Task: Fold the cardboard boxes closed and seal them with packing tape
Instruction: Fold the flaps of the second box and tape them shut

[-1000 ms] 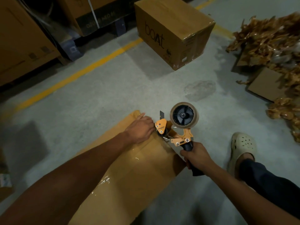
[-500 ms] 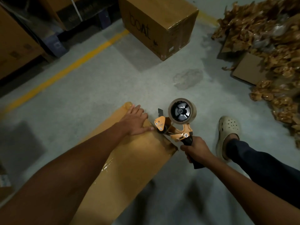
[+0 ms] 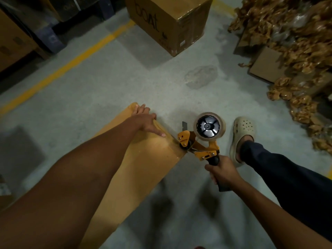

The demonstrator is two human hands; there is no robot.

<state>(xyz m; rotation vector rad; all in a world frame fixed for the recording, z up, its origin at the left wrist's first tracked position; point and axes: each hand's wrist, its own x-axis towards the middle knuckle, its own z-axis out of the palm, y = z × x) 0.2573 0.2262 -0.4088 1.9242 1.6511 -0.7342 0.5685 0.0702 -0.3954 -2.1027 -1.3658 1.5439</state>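
Note:
A long brown cardboard box (image 3: 143,169) lies in front of me, its top running toward the far end. My left hand (image 3: 145,121) rests flat on that far end, fingers straight, pressing the top down. My right hand (image 3: 221,172) grips the black handle of an orange tape dispenser (image 3: 199,141) loaded with a roll of clear tape. The dispenser's nose sits at the box's far right corner edge. My left forearm hides much of the box's left side.
A sealed box printed "boat" (image 3: 172,20) stands on the concrete floor ahead. Crumpled brown paper and flat cardboard (image 3: 296,56) pile up at the right. A foot in a pale clog (image 3: 242,135) stands right of the dispenser. A yellow floor line (image 3: 71,67) and stacked cartons lie left.
The dispenser has slid off the top toward the box's right corner edge. My left hand has flattened and shifted toward the far left corner. The camera has tilted forward.

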